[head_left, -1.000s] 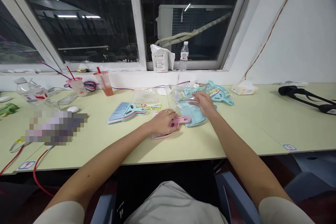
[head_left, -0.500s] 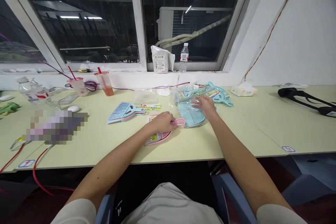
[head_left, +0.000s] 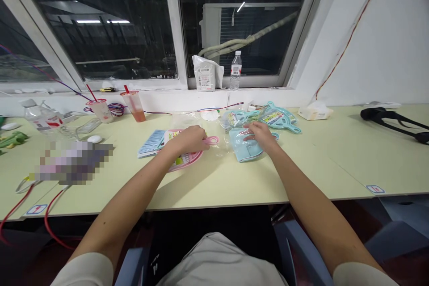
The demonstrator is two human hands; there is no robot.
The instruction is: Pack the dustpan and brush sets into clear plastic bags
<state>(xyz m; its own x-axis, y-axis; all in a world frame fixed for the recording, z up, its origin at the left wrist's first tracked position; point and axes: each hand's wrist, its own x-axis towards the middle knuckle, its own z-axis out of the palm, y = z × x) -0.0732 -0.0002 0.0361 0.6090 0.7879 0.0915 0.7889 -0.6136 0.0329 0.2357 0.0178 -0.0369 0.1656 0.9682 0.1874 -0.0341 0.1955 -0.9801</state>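
Across the back, a wide white-framed window (head_left: 100,22); below, a long pale yellow desk (head_left: 318,156). Left of the desk's middle, a pink dustpan set (head_left: 189,159), with the left hand (head_left: 194,137) in a closed grip on the handle (head_left: 212,140); partly hidden behind, a blue-bristled brush (head_left: 150,144), impossible to tell whether touching. To the right, lying on the desk, a plastic-wrapped light-blue dustpan (head_left: 246,152) under the loosely spread right hand (head_left: 263,136); impossible to tell whether gripping or merely resting. Just behind, teal brush-and-dustpan sets (head_left: 279,118). Smaller, on the windowsill (head_left: 261,98), a water bottle (head_left: 235,71); at left on the desk, a cup (head_left: 133,106) with a red straw (head_left: 126,88).
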